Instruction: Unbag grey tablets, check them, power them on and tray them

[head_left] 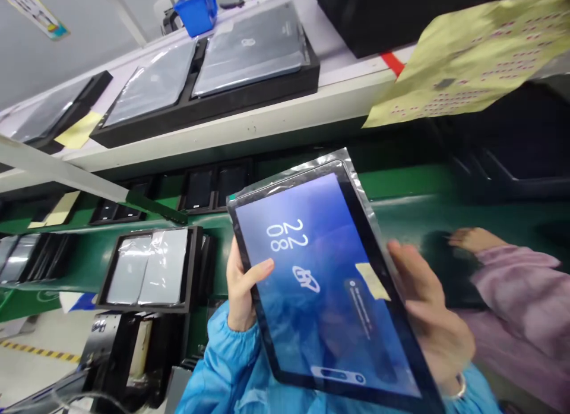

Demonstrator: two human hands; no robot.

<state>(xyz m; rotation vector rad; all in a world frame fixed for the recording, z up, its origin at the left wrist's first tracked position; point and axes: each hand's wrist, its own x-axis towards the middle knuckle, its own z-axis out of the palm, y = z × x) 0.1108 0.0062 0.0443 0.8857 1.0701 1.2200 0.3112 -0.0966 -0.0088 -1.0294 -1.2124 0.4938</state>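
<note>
A tablet (312, 319) with a lit blue lock screen is held up in front of me, tilted, in a clear plastic film that sticks out past its upper edges. A small yellowish sticker (373, 281) lies on the screen near its right edge. My left hand (244, 283) grips the left edge, thumb over the screen and fingers behind. At the right edge is my right hand (427, 313), smeared by motion, its fingers raised beside the tablet; whether it touches the edge I cannot make out.
Black trays (146, 307) with wrapped grey tablets stand on the green bench (401, 218) and on the shelf above. A blue basket (196, 13) sits on the shelf. Yellow paper (472, 63) hangs at upper right. A co-worker's hand (476, 239) rests at the right.
</note>
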